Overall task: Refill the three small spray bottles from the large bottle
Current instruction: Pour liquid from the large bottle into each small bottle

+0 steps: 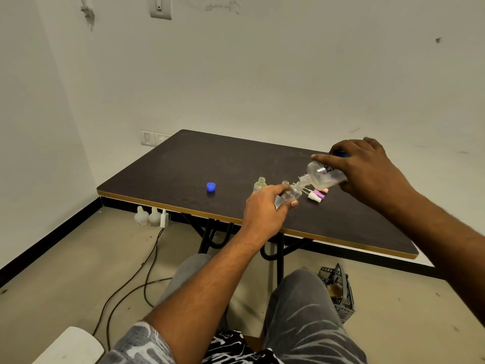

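Observation:
My right hand (367, 169) grips the large clear bottle (324, 174), tipped down to the left with its open threaded mouth against the neck of a small clear spray bottle (290, 195). My left hand (265, 214) holds that small bottle tilted above the dark table (183, 166). Two more small bottles stand uncapped behind my left hand: one (260, 184) on the left, another (285, 183) mostly hidden. Pink and white spray heads (317, 195) lie on the table under the large bottle. The blue cap (211, 187) sits apart to the left.
The table's gold-edged front rim (168, 206) faces me, with my knees below it. A black mesh basket (338, 290) stands on the floor at the right. White bottles and a plug adapter (149, 218) sit under the table's left side, with cables across the floor.

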